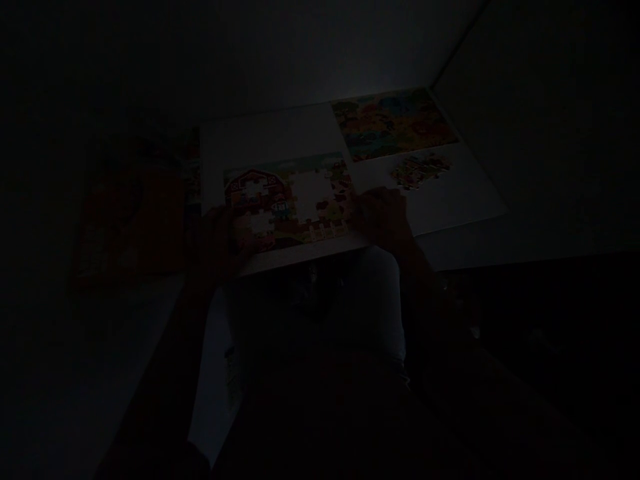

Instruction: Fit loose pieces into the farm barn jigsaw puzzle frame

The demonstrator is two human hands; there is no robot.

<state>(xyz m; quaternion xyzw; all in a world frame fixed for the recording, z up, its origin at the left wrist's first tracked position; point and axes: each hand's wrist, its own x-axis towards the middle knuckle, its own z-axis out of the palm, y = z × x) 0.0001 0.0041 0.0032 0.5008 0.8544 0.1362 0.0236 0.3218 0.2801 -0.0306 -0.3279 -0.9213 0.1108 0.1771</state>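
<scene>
Your gapped puzzle lies on the board between your left hand and right hand (too dark to tell either grip); steady its edges lightly, pressing loose pieces in flat.

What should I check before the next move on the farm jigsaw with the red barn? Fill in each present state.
1. Lighting good enough for detail: not ok; the view is very dark.
2. Rectangular farm jigsaw with a red barn free of gaps: not ok; white gaps show in the barn and to its right.
3. Loose heap of small multicoloured jigsaw pieces on the flat white board: ok, right of the jigsaw.
4. Multicoloured rectangular picture in view: ok, beyond the heap.
5. Bare left hand and bare right hand at the jigsaw's sides: ok.
6. Piece in either hand: cannot tell; too dark.
</scene>
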